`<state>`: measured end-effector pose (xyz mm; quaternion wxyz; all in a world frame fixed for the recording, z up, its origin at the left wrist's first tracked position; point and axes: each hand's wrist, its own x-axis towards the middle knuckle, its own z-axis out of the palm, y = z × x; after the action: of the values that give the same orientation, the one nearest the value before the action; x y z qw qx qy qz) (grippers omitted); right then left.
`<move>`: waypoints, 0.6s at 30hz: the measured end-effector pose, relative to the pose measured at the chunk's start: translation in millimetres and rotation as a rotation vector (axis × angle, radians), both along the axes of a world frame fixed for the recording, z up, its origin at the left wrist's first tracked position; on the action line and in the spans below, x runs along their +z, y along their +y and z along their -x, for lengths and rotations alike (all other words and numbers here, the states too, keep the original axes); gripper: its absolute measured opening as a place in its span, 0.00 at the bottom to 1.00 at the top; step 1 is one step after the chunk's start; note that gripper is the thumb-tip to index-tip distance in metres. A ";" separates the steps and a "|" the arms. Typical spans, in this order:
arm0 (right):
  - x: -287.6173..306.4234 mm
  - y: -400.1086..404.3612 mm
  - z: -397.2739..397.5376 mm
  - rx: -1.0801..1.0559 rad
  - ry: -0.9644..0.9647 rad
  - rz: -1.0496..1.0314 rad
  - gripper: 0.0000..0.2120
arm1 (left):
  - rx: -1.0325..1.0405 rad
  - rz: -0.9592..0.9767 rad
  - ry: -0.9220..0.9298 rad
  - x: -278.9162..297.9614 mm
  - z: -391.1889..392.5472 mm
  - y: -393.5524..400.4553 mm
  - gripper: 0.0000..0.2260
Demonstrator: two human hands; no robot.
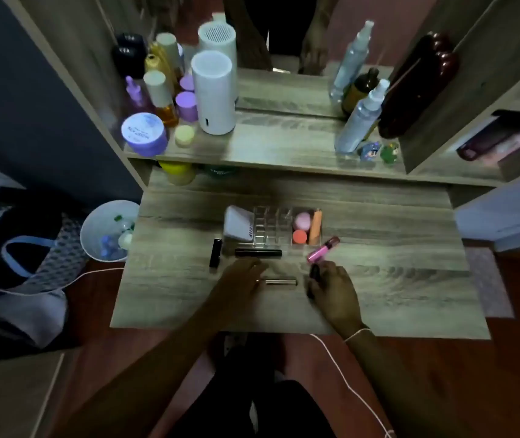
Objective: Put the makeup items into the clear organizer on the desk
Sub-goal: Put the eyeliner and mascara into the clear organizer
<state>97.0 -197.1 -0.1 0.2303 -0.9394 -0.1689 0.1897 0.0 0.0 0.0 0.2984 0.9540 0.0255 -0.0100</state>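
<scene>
Right hand: closed around a dark tube.
Left hand: open, flat on desk, beside gold tube.
Advice: stand the tube upright in an empty organizer slot.

The tabletop under both hands shows grey wood grain. Beyond the hands, the clear organizer holds a pink sponge, a coral one and an orange tube. Just beyond the right hand lies a magenta tube; between the hands, a gold one.
</scene>
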 end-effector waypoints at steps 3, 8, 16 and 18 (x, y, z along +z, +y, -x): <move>-4.7 5.2 -1.7 -0.202 0.015 -0.066 0.18 | -0.046 -0.022 0.051 -8.8 -7.8 -2.8 0.16; -6.3 10.9 1.2 -0.307 0.064 -0.046 0.18 | -0.103 -0.053 0.013 -13.1 -9.6 -0.9 0.12; 2.3 13.2 -9.7 -0.378 0.103 -0.089 0.08 | -0.052 -0.032 0.005 -9.4 -8.7 5.4 0.18; 10.8 21.4 -15.1 -0.394 0.118 -0.164 0.08 | 0.108 0.148 -0.033 2.3 -7.5 7.6 0.16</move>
<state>112.0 -175.7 10.7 0.3479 -0.9197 0.0170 0.1811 7.5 7.6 2.3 0.3686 0.9266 0.0714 0.0199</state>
